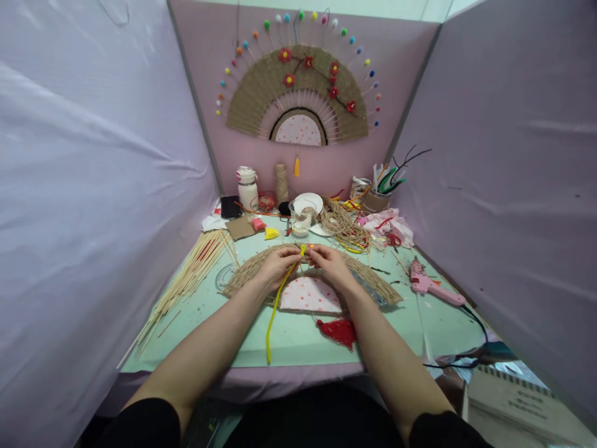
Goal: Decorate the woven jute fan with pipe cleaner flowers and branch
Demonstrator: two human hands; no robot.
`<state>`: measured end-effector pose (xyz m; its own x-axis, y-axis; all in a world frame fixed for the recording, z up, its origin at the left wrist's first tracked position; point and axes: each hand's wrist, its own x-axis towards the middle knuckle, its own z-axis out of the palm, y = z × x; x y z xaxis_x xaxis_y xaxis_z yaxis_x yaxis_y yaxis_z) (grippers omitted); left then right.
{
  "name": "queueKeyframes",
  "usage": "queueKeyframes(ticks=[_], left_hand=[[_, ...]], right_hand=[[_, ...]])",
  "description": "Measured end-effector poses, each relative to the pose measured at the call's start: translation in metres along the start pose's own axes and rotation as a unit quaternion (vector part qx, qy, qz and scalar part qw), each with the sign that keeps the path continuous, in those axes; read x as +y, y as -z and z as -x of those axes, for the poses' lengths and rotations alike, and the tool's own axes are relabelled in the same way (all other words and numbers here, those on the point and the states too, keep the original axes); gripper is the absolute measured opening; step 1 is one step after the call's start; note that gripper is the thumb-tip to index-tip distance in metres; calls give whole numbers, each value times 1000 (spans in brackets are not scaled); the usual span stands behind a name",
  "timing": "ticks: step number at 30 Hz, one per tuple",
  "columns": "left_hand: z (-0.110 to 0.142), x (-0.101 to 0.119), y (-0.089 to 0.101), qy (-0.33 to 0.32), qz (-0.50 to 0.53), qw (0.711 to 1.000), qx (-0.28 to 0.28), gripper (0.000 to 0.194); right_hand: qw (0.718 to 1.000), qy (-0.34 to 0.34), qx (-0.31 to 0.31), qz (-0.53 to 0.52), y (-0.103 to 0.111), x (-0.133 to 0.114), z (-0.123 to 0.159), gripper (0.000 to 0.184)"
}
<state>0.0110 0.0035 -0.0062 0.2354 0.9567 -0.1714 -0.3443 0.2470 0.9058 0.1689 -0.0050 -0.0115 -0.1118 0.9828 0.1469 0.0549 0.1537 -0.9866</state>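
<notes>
the yellow pipe cleaner (276, 302) was between our two hands, above the middle of the woven fan (252, 266), its upper end bunched into a small knot (303, 249) and its long tail running back toward us past the fan's left part. with our left hand (281, 264) we pinched it, thumb and fingertips pressed together just beside the knot; with our right hand (328, 264) we pinched the knot from the other side. nearer us lay the fan's dotted half-round panel (311, 295), with a red tassel (340, 333) just below it. farther out on the pale green table (209, 348) we had thin sticks (191, 267) and a clear protractor (226, 277) on the left, and a pink glue gun (433, 286) on the right. beyond the fan we had a heap of twine (345, 224), a white bottle (247, 190) and a twine spool (282, 182); above them hung a wall fan (252, 93) with red flowers (289, 79).
</notes>
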Motion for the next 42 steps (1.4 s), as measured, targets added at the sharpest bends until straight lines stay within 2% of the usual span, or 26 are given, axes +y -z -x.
queueKeyframes(ticks=[3, 7, 13, 18, 22, 26, 31, 35, 42], left_hand=[[0, -1, -1, -23, 10, 1000, 3, 22], [1, -1, -2, -9, 38, 999, 3, 27], [2, -3, 0, -2, 77, 996, -48, 35], [2, 0, 2, 43, 73, 992, -93, 32], [4, 4, 2, 54, 81, 987, -129, 30], [4, 6, 2, 43, 81, 987, -130, 27], [3, 6, 2, 28, 54, 988, -140, 31], [2, 4, 2, 2, 45, 989, -139, 30], [3, 6, -1, -8, 65, 988, -142, 21]], right_hand=[[997, -51, -35, -46, -3, -2, 3, 34], [981, -112, -74, -144, -8, -1, 4, 35], [958, -141, -66, -242, -13, 0, 3, 34], [941, -145, -109, -286, -10, 0, 4, 32], [933, -149, -134, -299, -8, -2, 6, 31], [928, -140, -142, -316, -8, -5, 9, 28], [915, -144, -185, -328, -9, -7, 11, 25], [915, -161, -183, -322, -8, -8, 11, 27], [923, -173, -170, -298, -9, -10, 11, 30]])
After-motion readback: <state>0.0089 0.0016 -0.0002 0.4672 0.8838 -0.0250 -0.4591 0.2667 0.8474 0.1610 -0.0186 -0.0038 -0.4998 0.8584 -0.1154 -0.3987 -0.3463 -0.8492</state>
